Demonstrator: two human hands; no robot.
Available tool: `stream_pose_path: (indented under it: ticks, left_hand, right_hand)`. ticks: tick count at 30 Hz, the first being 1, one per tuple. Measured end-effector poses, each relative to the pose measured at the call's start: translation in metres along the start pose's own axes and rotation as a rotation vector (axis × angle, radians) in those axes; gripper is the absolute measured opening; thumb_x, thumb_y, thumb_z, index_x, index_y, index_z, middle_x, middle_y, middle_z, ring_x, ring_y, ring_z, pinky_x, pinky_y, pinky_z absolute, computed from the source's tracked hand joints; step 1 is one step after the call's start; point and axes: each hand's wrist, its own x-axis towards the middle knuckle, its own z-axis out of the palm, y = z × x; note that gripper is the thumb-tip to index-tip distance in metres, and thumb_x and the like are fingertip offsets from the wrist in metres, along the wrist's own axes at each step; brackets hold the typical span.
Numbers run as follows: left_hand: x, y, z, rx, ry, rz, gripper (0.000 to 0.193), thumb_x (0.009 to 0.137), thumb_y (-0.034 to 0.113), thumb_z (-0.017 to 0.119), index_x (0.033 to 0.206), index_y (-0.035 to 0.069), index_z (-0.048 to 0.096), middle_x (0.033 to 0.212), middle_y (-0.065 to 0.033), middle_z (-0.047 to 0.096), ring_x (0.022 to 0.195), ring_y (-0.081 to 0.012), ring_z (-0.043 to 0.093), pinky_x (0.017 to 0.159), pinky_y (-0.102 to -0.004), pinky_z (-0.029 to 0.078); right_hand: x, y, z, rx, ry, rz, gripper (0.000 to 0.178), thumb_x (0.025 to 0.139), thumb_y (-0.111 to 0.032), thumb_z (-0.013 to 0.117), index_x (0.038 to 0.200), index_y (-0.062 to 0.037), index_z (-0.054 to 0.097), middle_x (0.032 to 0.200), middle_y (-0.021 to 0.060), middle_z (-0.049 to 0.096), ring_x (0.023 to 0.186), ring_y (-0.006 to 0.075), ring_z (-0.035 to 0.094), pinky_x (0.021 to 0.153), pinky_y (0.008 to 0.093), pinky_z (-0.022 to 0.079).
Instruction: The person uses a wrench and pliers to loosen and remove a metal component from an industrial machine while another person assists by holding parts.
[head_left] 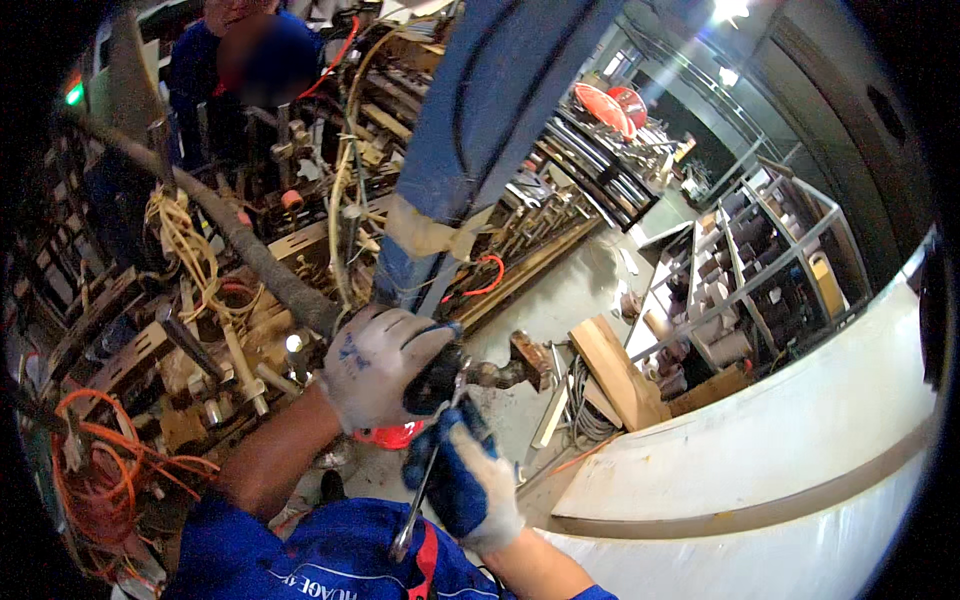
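My left hand point(380, 368), in a whitish glove, is closed around a dark part point(437, 382) whose kind I cannot make out. Just below it, my right hand point(470, 475) wears a white glove with a blue coating, its fingers curled round a long shiny wrench point(414, 512). The wrench's upper end meets the dark part between my hands, and its lower end slants down toward my blue jacket. A rusty metal piece point(525, 364) sticks out to the right of the dark part. Where the fingertips grip is partly hidden.
A blue steel post point(440, 170) rises beyond my hands. Cluttered racks of metal tooling and an orange hose point(110, 425) fill the left, where another person point(190, 75) stands. On the right are wooden boards point(615, 365), a loaded shelf rack point(750, 275) and a large white surface point(740, 470).
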Motion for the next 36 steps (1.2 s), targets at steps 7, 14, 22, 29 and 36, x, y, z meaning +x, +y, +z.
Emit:
stream_pose_path:
  ticks: [7, 14, 22, 29, 36]
  left_hand:
    - [-0.008, 0.003, -0.016, -0.057, 0.014, 0.045, 0.084, 0.055, 0.041, 0.088, 0.125, 0.006, 0.057, 0.109, -0.0169, 0.063, 0.098, -0.0381, 0.064, 0.083, -0.0512, 0.050]
    - [-0.020, -0.004, -0.016, -0.004, -0.044, -0.071, 0.089, 0.051, 0.045, 0.089, 0.124, 0.003, 0.060, 0.121, -0.0193, 0.062, 0.114, -0.0388, 0.059, 0.098, -0.0491, 0.045]
    - [-0.012, 0.003, -0.016, 0.018, -0.017, -0.045, 0.079, 0.061, 0.050, 0.084, 0.125, 0.009, 0.058, 0.116, -0.0138, 0.064, 0.107, -0.0335, 0.062, 0.092, -0.0475, 0.048]
    - [-0.015, 0.006, -0.015, -0.020, -0.076, -0.051, 0.084, 0.059, 0.048, 0.083, 0.128, 0.009, 0.057, 0.116, -0.0146, 0.063, 0.109, -0.0329, 0.061, 0.096, -0.0461, 0.046]
    - [-0.017, 0.004, -0.015, 0.016, -0.108, -0.036, 0.092, 0.057, 0.048, 0.084, 0.133, 0.009, 0.053, 0.118, -0.0155, 0.061, 0.112, -0.0327, 0.059, 0.097, -0.0462, 0.046]
  right_hand:
    - [-0.046, 0.003, -0.007, 0.143, -0.189, 0.324, 0.022, 0.100, -0.020, 0.060, 0.117, -0.0072, 0.056, 0.089, 0.0051, 0.063, 0.077, 0.0176, 0.062, 0.070, 0.0343, 0.054]
    - [-0.081, -0.010, -0.038, -0.303, -0.297, -0.240, 0.039, 0.093, -0.005, 0.062, 0.130, -0.0022, 0.050, 0.094, 0.0032, 0.059, 0.081, 0.0121, 0.058, 0.073, 0.0292, 0.052]
    - [-0.024, -0.003, -0.063, -0.142, -0.087, -0.507, 0.032, 0.098, -0.007, 0.046, 0.128, 0.0051, 0.050, 0.064, 0.0023, 0.050, 0.046, 0.0110, 0.048, 0.041, 0.0252, 0.042]
    - [0.017, -0.025, -0.094, -0.272, 0.169, -0.590, 0.037, 0.102, -0.019, 0.052, 0.135, -0.0022, 0.048, 0.066, -0.0002, 0.050, 0.047, 0.0072, 0.043, 0.042, 0.0226, 0.037]
    - [0.018, -0.022, -0.095, -0.461, 0.221, -0.606, 0.041, 0.095, -0.008, 0.063, 0.133, -0.0017, 0.052, 0.094, 0.0010, 0.061, 0.073, 0.0077, 0.054, 0.062, 0.0224, 0.046]
